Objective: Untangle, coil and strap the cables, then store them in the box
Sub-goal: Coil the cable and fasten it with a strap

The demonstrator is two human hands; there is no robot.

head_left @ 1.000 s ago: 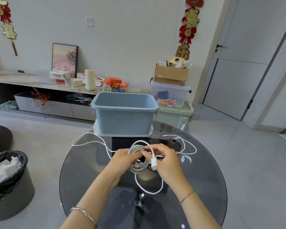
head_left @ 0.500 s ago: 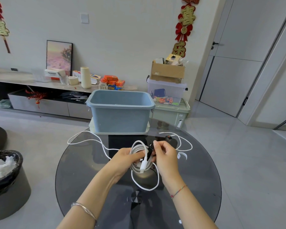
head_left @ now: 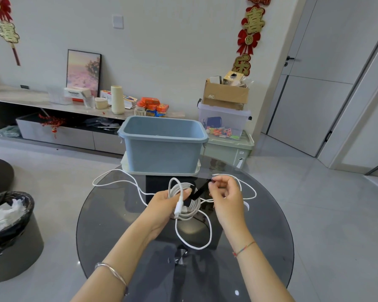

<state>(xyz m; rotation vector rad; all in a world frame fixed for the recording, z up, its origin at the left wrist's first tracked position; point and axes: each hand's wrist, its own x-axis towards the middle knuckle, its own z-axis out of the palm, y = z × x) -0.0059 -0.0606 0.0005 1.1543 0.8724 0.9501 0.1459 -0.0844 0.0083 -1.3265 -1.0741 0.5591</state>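
Observation:
My left hand (head_left: 166,202) grips a coiled white cable (head_left: 191,207) above the round glass table (head_left: 260,247); its white plug hangs below my thumb and a loose loop droops toward me. My right hand (head_left: 226,194) pinches the end of a black strap (head_left: 200,191) that runs from the coil up to the right. A second white cable (head_left: 116,182) lies uncoiled on the table, spreading to the left and behind my right hand. The open blue box (head_left: 163,147) stands at the table's far edge on a pale lid.
A white strap (head_left: 246,206) lies on the glass right of my right hand. A black-lined waste bin (head_left: 11,234) stands on the floor to the left. Storage boxes (head_left: 224,125) are stacked behind the table by the wall.
My right hand let go of the white plug, took the black strap and pulled it out up and to the right. The plug now hangs below my left thumb.

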